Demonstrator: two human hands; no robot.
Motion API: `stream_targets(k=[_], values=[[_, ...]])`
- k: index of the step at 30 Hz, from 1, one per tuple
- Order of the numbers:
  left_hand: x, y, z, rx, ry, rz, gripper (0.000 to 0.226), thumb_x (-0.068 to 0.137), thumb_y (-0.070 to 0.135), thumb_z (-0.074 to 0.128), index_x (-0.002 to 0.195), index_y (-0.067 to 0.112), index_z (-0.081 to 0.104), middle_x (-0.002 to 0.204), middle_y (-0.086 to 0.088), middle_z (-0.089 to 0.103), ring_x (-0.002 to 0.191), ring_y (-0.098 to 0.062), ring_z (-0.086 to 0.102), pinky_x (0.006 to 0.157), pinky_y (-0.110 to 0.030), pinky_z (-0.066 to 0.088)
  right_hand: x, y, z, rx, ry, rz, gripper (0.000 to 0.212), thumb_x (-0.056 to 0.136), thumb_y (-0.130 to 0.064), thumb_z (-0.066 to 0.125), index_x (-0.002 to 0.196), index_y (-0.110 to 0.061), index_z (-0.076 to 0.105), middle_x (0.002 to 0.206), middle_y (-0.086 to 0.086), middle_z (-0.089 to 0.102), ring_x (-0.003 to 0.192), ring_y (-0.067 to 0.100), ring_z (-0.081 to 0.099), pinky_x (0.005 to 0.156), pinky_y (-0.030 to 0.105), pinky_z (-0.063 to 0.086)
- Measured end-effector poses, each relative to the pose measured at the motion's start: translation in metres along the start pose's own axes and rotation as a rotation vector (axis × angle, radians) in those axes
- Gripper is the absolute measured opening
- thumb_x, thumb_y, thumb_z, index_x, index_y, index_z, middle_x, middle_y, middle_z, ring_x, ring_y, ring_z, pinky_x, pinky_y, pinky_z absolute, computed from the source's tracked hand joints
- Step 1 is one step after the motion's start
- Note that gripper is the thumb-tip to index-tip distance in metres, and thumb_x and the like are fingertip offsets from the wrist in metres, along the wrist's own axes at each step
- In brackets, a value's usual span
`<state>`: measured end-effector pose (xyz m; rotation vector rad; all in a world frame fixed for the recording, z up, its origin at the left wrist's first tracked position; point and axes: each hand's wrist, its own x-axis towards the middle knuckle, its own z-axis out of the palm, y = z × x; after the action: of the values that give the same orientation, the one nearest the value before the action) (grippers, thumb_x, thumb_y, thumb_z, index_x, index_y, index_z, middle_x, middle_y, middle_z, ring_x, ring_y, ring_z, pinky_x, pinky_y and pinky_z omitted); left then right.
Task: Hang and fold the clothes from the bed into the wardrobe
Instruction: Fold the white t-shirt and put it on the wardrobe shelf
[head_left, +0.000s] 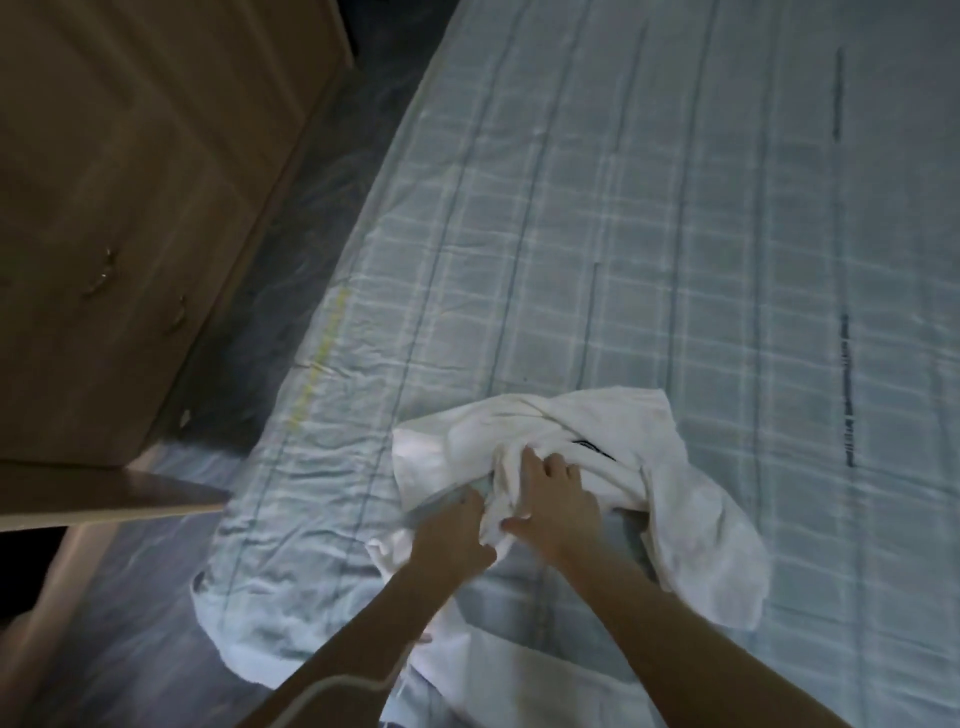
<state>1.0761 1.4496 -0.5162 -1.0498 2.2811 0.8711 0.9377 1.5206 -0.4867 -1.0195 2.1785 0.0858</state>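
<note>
A crumpled white garment (691, 519) with a small dark mark lies near the front edge of the bed (675, 234), which has a pale blue checked sheet. My left hand (454, 535) grips a fold of the white cloth at its left side. My right hand (553, 493) lies on the bunched middle of the garment, thumb and fingers pinching the cloth. The wooden wardrobe (130, 182) stands at the left, its doors closed as far as I can see.
A dark patterned floor strip (311, 218) runs between the wardrobe and the bed. A light wooden edge (130, 499) juts out at lower left. A pale curved rim (332, 686), possibly a hanger, shows at the bottom under my left forearm.
</note>
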Motion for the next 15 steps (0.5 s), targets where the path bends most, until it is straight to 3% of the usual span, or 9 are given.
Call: stream_targets(k=[3, 6, 9, 11, 13, 15], values=[[-0.005, 0.010, -0.005, 0.075, -0.099, 0.051, 0.032, 0.085, 0.039, 0.063, 0.111, 0.020, 0.060, 0.110, 0.000, 0.065, 0.104, -0.021, 0.061, 0.080, -0.028, 0.044, 0.003, 0.014, -0.006, -0.066, -0.062, -0.050, 0.050, 0.083, -0.044, 0.062, 0.127, -0.025, 0.047, 0.127, 0.004, 0.045, 0.119, 0.027, 0.046, 0.088, 0.039, 0.043], [-0.019, 0.015, -0.019, 0.136, -0.089, 0.077, 0.023, 0.087, 0.038, 0.059, 0.102, 0.021, 0.060, 0.111, -0.001, 0.062, 0.106, -0.022, 0.058, 0.077, -0.027, 0.038, -0.011, 0.043, -0.029, -0.017, -0.034, -0.179, 0.033, 0.085, -0.038, 0.057, 0.114, -0.021, 0.056, 0.114, 0.001, 0.054, 0.110, 0.023, 0.055, 0.084, 0.033, 0.044], [-0.032, 0.022, -0.044, 0.293, 0.043, 0.137, 0.013, 0.086, 0.035, 0.057, 0.094, 0.025, 0.058, 0.116, -0.001, 0.051, 0.111, -0.023, 0.049, 0.090, -0.034, 0.034, -0.037, 0.092, -0.076, -0.016, 0.134, -0.180, 0.024, 0.086, -0.027, 0.055, 0.108, -0.019, 0.057, 0.107, 0.002, 0.052, 0.101, 0.023, 0.056, 0.074, 0.031, 0.044], [-0.040, 0.035, -0.065, 0.253, 0.093, 0.167, 0.013, 0.080, 0.023, 0.059, 0.079, 0.027, 0.046, 0.112, 0.004, 0.047, 0.110, -0.019, 0.045, 0.100, -0.037, 0.026, -0.054, 0.130, -0.108, -0.058, 0.210, -0.148, 0.018, 0.084, -0.014, 0.054, 0.101, -0.018, 0.059, 0.101, 0.002, 0.050, 0.096, 0.025, 0.056, 0.068, 0.031, 0.043], [-0.043, 0.057, -0.087, 0.098, 0.062, 0.191, 0.029, 0.075, 0.009, 0.057, 0.068, 0.025, 0.034, 0.090, 0.009, 0.047, 0.095, -0.021, 0.051, 0.084, -0.033, 0.034, -0.073, 0.162, -0.141, -0.019, 0.270, -0.118, 0.019, 0.081, -0.003, 0.050, 0.089, -0.016, 0.063, 0.088, 0.000, 0.049, 0.089, 0.027, 0.059, 0.067, 0.032, 0.044], [-0.049, 0.087, -0.110, 0.027, 0.043, 0.216, 0.029, 0.075, 0.009, 0.054, 0.068, 0.029, 0.033, 0.076, 0.010, 0.045, 0.081, -0.023, 0.051, 0.068, -0.034, 0.040, -0.090, 0.184, -0.172, 0.018, 0.363, -0.122, 0.021, 0.077, 0.003, 0.049, 0.081, -0.011, 0.064, 0.079, 0.002, 0.052, 0.082, 0.030, 0.060, 0.065, 0.029, 0.039]])
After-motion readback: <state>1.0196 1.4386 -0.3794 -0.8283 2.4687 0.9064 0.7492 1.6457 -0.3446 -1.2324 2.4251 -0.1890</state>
